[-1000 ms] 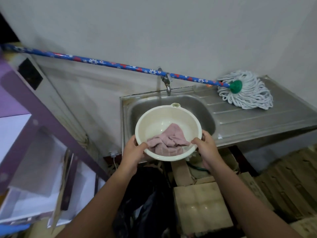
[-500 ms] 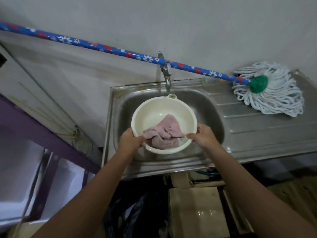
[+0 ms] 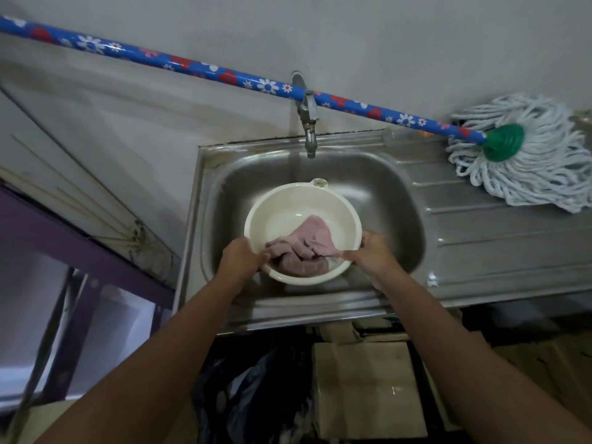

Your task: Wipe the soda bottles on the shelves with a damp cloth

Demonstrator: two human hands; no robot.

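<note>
Head view: pink cloth (image 3: pixel 307 248) in cream basin (image 3: pixel 288 200), rim gripped by left hand (image 3: pixel 240 257) and right hand (image 3: pixel 368 254).

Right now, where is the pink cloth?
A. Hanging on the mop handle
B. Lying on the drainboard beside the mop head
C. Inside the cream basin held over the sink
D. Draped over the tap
C: the crumpled pink cloth lies inside the cream basin, which the left hand and right hand grip by its rim over the steel sink, below the tap.
</note>
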